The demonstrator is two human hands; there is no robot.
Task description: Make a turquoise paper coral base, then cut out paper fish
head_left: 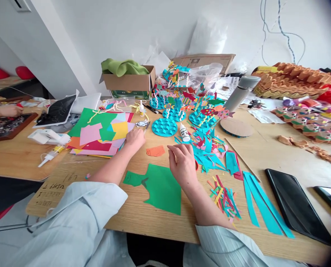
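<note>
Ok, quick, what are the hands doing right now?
Left hand: curled beside the paper pile; can't tell if it's holding anything.
Right hand: half closed in the air, nothing seen in it.

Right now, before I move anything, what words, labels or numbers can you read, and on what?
"167": handwritten on the wooden tabletop.
"66052": handwritten below it, reading uncertain; the lines under it are too blurred to read.
The white glue bottle and glue tube: labels too small to read.
The cardboard box: print too blurred.
</note>
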